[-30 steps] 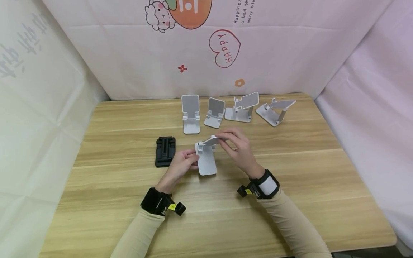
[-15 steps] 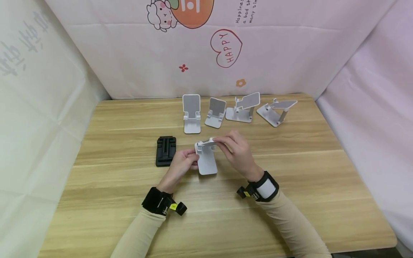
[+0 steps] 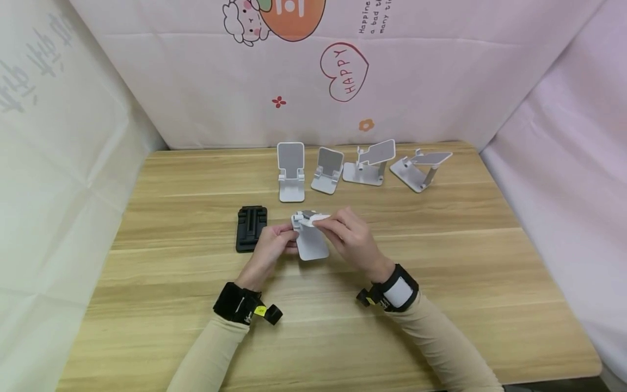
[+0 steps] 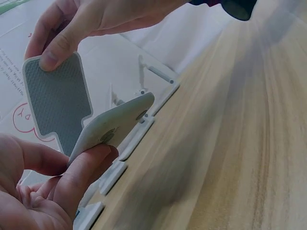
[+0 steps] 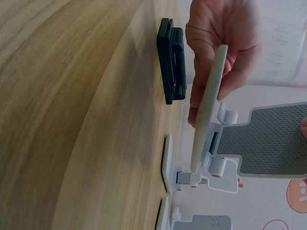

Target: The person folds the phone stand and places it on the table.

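Note:
A white phone stand (image 3: 312,245) is held above the table between both hands. My left hand (image 3: 268,249) pinches one side of its base (image 4: 117,122), thumb on one face and fingers on the other. With thumb and fingers my right hand (image 3: 354,239) pinches the outer edge of the hinged plate, whose grey textured pad (image 4: 57,98) shows in the left wrist view. In the right wrist view that pad (image 5: 273,139) stands out from the base at an angle, beside the hinge. The right hand is mostly out of that view.
A folded black phone stand (image 3: 252,228) lies left of my left hand. Along the back edge stand several unfolded white phone stands, among them an upright one (image 3: 291,171) and a tilted one (image 3: 421,169). A printed cloth (image 3: 416,81) hangs behind the wooden table (image 3: 465,288).
My right hand has come down and left, swinging the stand's plate toward its base. The left hand keeps its grip and has shifted slightly with the stand. Other stands stay put.

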The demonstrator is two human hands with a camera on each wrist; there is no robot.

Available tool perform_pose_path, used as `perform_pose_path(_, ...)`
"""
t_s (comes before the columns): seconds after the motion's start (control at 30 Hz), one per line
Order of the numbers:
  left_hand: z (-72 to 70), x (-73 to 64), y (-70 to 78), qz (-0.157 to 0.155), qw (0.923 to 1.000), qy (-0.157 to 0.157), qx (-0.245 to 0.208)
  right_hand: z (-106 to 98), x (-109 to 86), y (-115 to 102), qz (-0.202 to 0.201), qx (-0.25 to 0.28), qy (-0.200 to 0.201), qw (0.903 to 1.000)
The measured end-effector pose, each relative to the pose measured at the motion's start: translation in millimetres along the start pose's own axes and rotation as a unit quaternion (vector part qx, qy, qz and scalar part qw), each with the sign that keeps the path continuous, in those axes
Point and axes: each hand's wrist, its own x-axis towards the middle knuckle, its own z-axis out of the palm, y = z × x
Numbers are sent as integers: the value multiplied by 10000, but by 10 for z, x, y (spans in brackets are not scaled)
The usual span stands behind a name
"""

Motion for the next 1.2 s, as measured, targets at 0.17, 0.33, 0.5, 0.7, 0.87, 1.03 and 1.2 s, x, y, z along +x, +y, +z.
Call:
perform_pose_path(0.17, -12, 5, 8, -55, 9997, 67, -216, 25, -5, -40, -140, -82, -113, 9998)
perform_pose_path(0.33, -25, 18, 6, -92, 9991, 172, -376, 68, -29, -69, -250, -176, -251, 9992)
perform_pose_path(0.5, -42, 14, 25, -114, 9987, 187, -462, 102, -41, -93, -295, -207, -312, 9989)
perform_pose_path(0.7, -66, 0, 46, -80, 9980, 166, -606, 119, -37, -123, -354, -249, -433, 9981)
perform_pose_path(0.87, -93, -6, 52, -77, 9969, 85, -784, 141, -39, -129, -434, -261, -358, 9981)
perform_pose_path(1.03, -115, -1, 60, -61, 9960, 54, -894, 169, -52, -124, -519, -305, -342, 9976)
perform_pose_path(1.2, -124, -6, 78, -97, 9960, 43, -888, 184, -68, -119, -598, -353, -329, 9970)
